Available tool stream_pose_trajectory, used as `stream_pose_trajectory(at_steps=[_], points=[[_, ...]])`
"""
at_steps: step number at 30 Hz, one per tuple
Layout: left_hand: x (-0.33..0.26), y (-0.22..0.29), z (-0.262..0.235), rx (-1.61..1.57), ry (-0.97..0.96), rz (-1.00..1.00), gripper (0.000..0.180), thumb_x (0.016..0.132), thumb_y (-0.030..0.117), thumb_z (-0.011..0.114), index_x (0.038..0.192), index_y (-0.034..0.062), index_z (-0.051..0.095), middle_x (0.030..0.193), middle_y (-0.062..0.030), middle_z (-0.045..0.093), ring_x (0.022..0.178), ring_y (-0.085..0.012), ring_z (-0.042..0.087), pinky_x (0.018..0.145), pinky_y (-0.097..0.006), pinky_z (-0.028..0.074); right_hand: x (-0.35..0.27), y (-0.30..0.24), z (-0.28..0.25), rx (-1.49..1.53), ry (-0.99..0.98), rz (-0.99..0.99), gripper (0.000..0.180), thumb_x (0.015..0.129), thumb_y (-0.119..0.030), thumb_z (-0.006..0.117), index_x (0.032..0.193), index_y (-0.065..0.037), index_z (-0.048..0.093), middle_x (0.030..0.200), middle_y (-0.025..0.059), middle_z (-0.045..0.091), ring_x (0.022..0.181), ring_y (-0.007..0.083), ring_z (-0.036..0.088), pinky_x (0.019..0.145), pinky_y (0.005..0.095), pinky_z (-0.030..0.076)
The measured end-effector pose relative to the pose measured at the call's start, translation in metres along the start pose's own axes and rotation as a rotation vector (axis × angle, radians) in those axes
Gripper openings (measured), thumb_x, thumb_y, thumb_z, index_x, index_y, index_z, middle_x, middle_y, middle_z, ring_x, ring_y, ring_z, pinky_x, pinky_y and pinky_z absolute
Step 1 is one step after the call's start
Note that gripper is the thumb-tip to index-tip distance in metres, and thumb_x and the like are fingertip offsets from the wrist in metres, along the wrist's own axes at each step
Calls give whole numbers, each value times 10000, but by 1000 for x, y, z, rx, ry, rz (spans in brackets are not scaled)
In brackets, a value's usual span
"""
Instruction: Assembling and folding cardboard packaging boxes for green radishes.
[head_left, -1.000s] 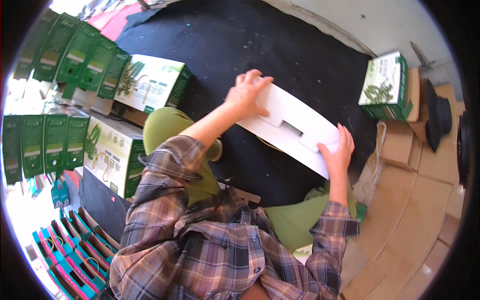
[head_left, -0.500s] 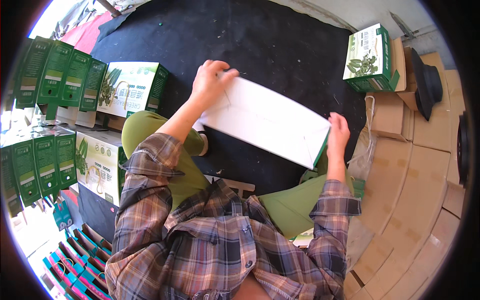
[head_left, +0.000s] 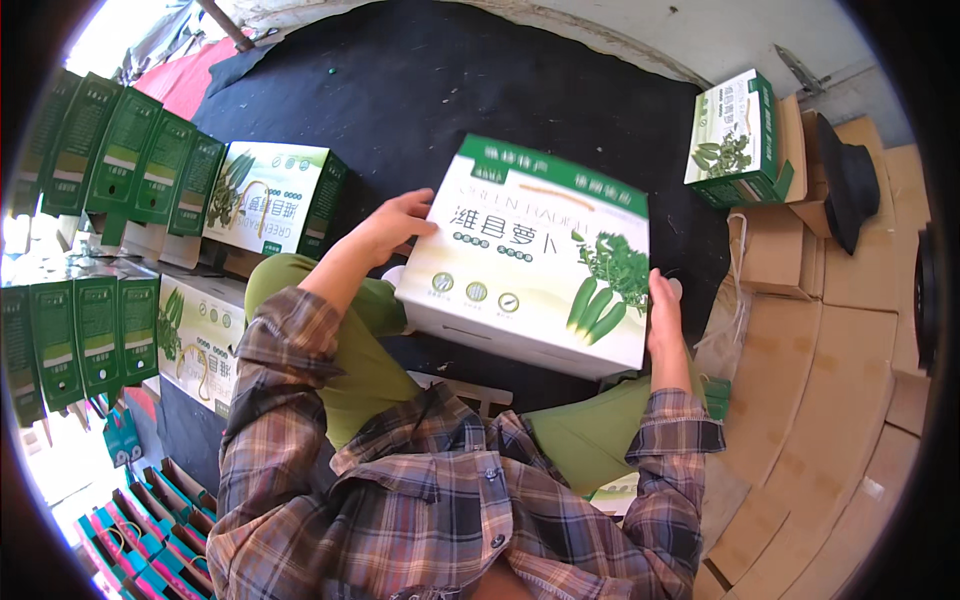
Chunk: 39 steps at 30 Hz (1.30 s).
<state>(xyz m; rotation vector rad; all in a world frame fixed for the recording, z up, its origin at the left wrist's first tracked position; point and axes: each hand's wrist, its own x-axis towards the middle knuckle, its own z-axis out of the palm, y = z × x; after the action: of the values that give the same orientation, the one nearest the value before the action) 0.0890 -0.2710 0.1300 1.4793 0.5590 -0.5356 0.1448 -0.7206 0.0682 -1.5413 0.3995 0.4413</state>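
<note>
A white and green carton (head_left: 525, 265) with a picture of green radishes is over my lap, its printed face turned up and its green side away from me. My left hand (head_left: 393, 226) holds it at its left edge, fingers pressed to the side. At the opposite edge my right hand (head_left: 664, 313) grips the carton, its fingers partly hidden behind the side. The white underside edge faces my body. Black sheeting (head_left: 400, 80) lies beneath and beyond it.
Rows of green and white cartons (head_left: 155, 160) stand stacked at my left, with teal and pink boxes (head_left: 150, 535) below them. Another green and white carton (head_left: 730, 135) sits at the far right beside a black hat (head_left: 850, 185). Brown cardboard (head_left: 770, 370) lines the right side.
The carton has turned over from its plain white face to its printed face. My left hand has moved down and nearer to me along with it; my right hand has moved slightly down.
</note>
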Motion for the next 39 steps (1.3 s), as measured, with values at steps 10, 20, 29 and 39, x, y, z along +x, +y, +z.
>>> stream_pose_trajectory(at_steps=[10,20,29,39], points=[[10,-18,-4,-247,134,-9,409,894,379,542,1221,136,573,1198,-67,573,1136,-239,517,953,-508,404,-17,-11,14,187,31,43,297,961,-287,474,1180,-100,545,1087,41,608,975,182,592,829,389,490],[14,-28,-3,10,166,-135,456,944,398,492,1278,96,556,1168,-101,609,1079,-242,574,883,-442,472,-18,0,18,-209,20,217,260,943,-165,498,1170,-77,590,1086,72,639,919,189,619,834,365,514],[1,-9,5,342,251,122,521,867,280,672,1296,19,534,865,-43,566,728,-139,563,607,-305,512,-26,-17,22,-529,-4,65,292,871,-70,569,1161,-38,583,960,31,624,840,140,612,705,304,513],[-1,-9,4,600,-85,162,701,853,345,696,1411,36,407,1288,-152,542,1076,-233,556,938,-357,461,-26,-27,20,-298,-199,-2,403,948,-239,583,1303,-61,518,1186,87,585,969,165,596,765,302,536]])
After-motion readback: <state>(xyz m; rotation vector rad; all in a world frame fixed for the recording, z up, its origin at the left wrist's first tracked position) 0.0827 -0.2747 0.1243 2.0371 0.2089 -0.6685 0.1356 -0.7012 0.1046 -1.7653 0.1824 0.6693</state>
